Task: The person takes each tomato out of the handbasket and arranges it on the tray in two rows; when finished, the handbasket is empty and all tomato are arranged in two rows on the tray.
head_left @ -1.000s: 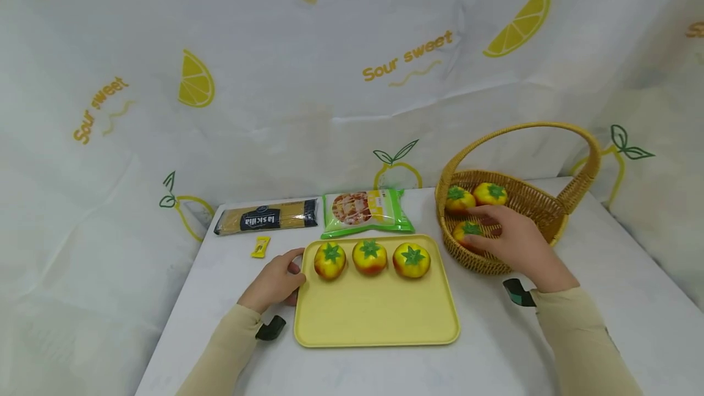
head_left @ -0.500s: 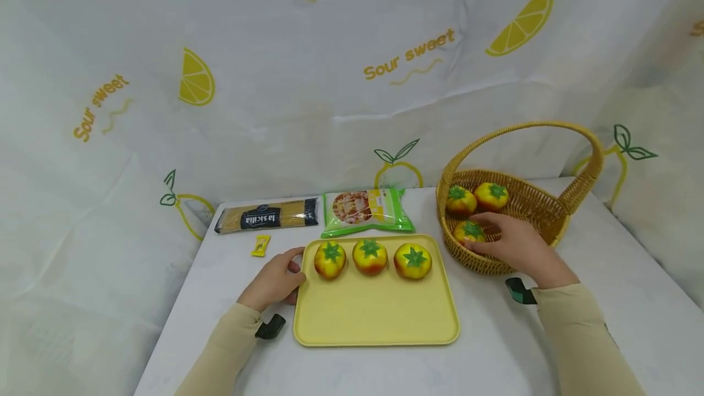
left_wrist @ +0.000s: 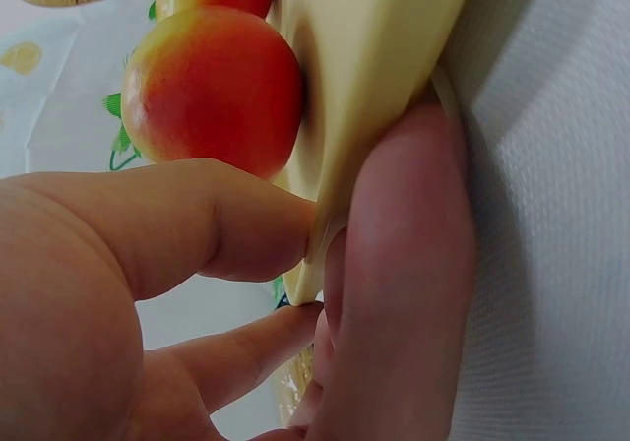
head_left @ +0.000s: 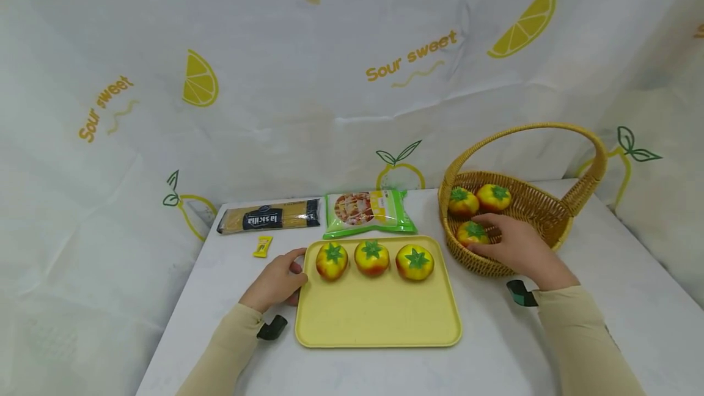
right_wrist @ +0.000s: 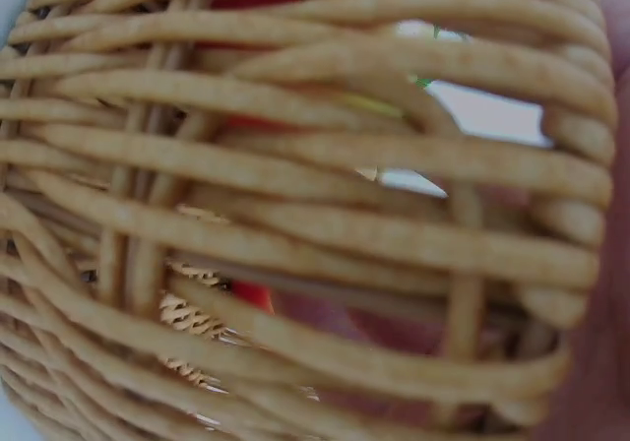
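Halfway-ish: three tomatoes (head_left: 371, 257) lined up on the yellow tray (head_left: 377, 322), three left in the wicker basket (head_left: 536, 200). Right hand (head_left: 514, 247) fingers curled round the nearest basket tomato (head_left: 471, 232), not lifted yet. Left hand (head_left: 275, 283) pinching the tray's edge on the tabletop (head_left: 495, 347).

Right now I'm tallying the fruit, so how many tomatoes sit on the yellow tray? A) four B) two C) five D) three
D: three tomatoes lie in a row along the far edge of the yellow tray, whose left edge the left hand pinches; three more lie in the wicker basket.
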`<state>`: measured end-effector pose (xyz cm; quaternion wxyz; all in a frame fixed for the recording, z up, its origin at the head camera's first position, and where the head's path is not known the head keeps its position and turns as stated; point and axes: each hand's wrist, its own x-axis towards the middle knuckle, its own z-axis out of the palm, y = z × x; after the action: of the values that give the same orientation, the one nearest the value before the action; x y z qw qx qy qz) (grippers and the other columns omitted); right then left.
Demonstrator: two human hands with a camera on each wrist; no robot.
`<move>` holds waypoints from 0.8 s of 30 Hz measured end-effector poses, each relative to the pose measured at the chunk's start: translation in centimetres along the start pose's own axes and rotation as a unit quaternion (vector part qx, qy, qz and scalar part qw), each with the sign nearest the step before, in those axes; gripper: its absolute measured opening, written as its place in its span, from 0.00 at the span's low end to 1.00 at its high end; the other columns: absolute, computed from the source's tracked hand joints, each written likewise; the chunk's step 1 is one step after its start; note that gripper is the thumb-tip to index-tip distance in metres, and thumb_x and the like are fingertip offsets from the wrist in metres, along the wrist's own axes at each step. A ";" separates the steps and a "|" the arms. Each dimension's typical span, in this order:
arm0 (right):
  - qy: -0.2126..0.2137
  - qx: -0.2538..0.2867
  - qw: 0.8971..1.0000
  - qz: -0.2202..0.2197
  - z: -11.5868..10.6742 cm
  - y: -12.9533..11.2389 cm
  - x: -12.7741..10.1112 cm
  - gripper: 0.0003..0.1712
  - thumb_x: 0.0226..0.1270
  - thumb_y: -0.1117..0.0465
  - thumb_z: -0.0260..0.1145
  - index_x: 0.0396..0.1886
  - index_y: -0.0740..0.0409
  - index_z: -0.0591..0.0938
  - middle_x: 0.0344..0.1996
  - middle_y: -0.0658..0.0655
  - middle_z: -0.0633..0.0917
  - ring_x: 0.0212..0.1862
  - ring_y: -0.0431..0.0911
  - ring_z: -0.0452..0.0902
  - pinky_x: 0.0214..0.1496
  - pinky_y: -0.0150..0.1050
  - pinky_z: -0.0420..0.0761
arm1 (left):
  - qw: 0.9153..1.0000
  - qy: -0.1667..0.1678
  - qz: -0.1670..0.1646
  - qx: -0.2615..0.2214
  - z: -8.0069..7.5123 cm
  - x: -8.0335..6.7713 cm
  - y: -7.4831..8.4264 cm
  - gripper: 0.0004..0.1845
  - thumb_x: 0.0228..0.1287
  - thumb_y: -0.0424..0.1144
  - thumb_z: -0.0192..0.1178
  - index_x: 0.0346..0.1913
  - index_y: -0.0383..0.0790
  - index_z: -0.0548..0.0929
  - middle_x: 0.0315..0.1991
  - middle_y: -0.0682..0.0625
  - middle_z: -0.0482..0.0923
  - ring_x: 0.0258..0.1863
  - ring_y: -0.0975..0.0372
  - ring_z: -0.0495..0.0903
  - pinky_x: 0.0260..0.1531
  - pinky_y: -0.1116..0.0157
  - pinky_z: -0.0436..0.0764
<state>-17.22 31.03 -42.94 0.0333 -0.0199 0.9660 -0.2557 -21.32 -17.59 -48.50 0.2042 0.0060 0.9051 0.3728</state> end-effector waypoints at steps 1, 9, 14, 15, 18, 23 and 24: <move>0.001 0.000 1.000 0.001 -0.1 0.0 0.0 0.45 0.68 0.36 0.75 0.74 0.59 0.78 0.63 0.70 0.85 0.62 0.69 0.82 0.59 0.68 0.84 | 1.000 0.000 0.000 -0.001 0.0 0.0 0.0 0.37 0.70 0.38 0.64 0.81 0.49 0.70 0.52 0.44 0.79 0.29 0.57 0.83 0.28 0.63 0.89; 0.018 -0.006 1.000 0.005 -0.9 0.1 -0.2 0.45 0.68 0.37 0.76 0.74 0.61 0.77 0.63 0.72 0.84 0.61 0.69 0.82 0.58 0.68 0.84 | 1.000 -0.002 -0.002 0.000 0.0 0.1 -0.1 0.36 0.71 0.39 0.65 0.81 0.50 0.70 0.52 0.44 0.79 0.29 0.57 0.83 0.29 0.63 0.89; 0.027 -0.018 0.999 0.003 -1.7 -0.9 -0.5 0.48 0.68 0.37 0.76 0.76 0.62 0.75 0.66 0.75 0.80 0.63 0.71 0.78 0.60 0.72 0.81 | 1.000 0.006 -0.005 0.003 -0.2 0.0 -0.4 0.36 0.71 0.39 0.65 0.81 0.50 0.70 0.52 0.44 0.79 0.29 0.57 0.83 0.29 0.64 0.89; 0.029 -0.018 0.999 0.002 -1.9 -1.2 -0.6 0.48 0.68 0.37 0.76 0.76 0.63 0.75 0.67 0.75 0.80 0.63 0.72 0.77 0.60 0.72 0.81 | 1.000 0.006 -0.005 0.000 -0.2 -0.1 -0.4 0.36 0.71 0.39 0.65 0.81 0.49 0.70 0.52 0.44 0.79 0.29 0.57 0.83 0.29 0.64 0.89; 0.039 -0.020 0.999 -0.001 -2.2 -1.8 -1.3 0.50 0.67 0.35 0.76 0.77 0.63 0.74 0.67 0.75 0.79 0.64 0.71 0.77 0.59 0.72 0.81 | 1.000 0.006 -0.003 -0.008 -0.2 -0.2 -0.5 0.36 0.70 0.38 0.64 0.81 0.49 0.70 0.52 0.44 0.78 0.29 0.57 0.83 0.28 0.64 0.89; 0.051 -0.013 0.999 -0.005 -2.4 -3.0 -2.5 0.54 0.66 0.31 0.74 0.79 0.62 0.72 0.68 0.73 0.78 0.64 0.70 0.78 0.57 0.71 0.82 | 1.000 0.003 0.007 -0.002 -0.1 -0.2 -0.2 0.37 0.71 0.39 0.65 0.81 0.49 0.70 0.52 0.44 0.79 0.29 0.58 0.83 0.29 0.64 0.89; 0.052 -0.010 0.999 -0.007 -2.4 -3.3 -2.6 0.54 0.66 0.30 0.74 0.79 0.62 0.72 0.69 0.72 0.78 0.64 0.70 0.78 0.57 0.71 0.82 | 1.000 0.002 0.008 0.000 0.0 -0.2 -0.1 0.37 0.71 0.39 0.65 0.81 0.49 0.70 0.52 0.44 0.79 0.29 0.58 0.83 0.29 0.64 0.89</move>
<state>-14.69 29.48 -39.02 -0.0192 -0.0137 0.9687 -0.2470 -21.18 -17.73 -48.52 0.1994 0.0129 0.9056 0.3742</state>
